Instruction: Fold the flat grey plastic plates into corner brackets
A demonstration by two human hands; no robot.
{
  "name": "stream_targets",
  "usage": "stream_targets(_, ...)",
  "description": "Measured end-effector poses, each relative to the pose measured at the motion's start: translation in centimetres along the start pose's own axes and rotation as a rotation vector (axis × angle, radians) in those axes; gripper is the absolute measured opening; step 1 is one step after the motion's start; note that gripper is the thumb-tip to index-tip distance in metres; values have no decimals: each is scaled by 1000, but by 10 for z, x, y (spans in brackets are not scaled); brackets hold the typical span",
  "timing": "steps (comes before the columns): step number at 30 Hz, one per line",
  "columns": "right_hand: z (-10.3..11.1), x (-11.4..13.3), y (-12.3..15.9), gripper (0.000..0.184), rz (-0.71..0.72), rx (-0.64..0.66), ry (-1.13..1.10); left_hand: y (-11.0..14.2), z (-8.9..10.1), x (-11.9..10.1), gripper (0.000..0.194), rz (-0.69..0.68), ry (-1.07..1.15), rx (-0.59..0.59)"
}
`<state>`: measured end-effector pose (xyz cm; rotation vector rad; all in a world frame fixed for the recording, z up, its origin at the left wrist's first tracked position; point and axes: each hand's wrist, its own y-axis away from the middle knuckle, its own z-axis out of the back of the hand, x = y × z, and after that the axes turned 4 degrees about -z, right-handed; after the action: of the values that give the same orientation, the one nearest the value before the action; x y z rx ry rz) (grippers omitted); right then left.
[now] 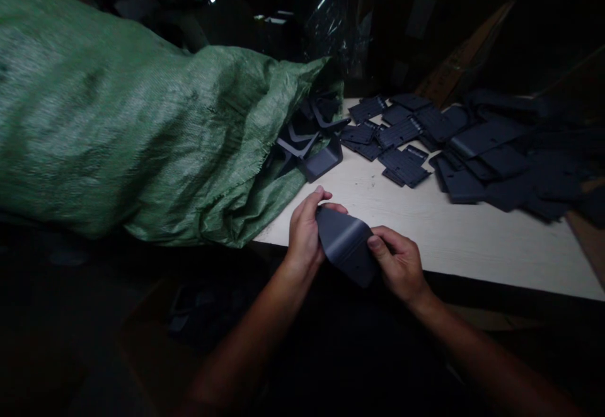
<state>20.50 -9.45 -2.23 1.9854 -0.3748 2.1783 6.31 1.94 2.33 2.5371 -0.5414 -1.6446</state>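
Note:
A dark grey bent plastic part (345, 240) is held between both hands just over the table's front edge. My left hand (305, 228) grips its left end, the thumb along the upper side and some fingers hidden behind it. At its right side, my right hand (399, 259) pinches the edge between thumb and fingers. Beyond the hands, similar bent parts (324, 159) spill from the mouth of a green woven sack (189, 140). Flat dark ribbed plates (404, 165) lie scattered on the table to the right of these.
The pale table (496, 240) runs across to the right. A larger heap of dark curved parts (510, 159) sits at its right end. Below left, an open cardboard box (146, 341) with dark pieces stands in shadow. A cardboard flap (466, 58) leans at the back.

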Motion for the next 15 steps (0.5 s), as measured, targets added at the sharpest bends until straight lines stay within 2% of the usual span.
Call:
stream_targets(3,1,3,-2,36,-38,-68,5,-8,13,-1,32,-233,-353,131)
stream_targets(5,4,10,-7,35,-87,-46,6,-8,18,-9,34,-336,-534,296)
stream_targets(7,7,18,-12,38,-166,-23,-11,-4,17,-18,40,-302,-627,502)
stream_targets(9,11,25,-17,43,-254,-15,-50,-1,14,-24,46,-186,-611,635)
stream_targets(12,19,33,-20,47,-307,21,-95,0,10,-22,49,-83,-470,638)
stream_targets(15,25,37,-21,44,-229,50,-39,-3,11,-12,49,-73,-404,540)
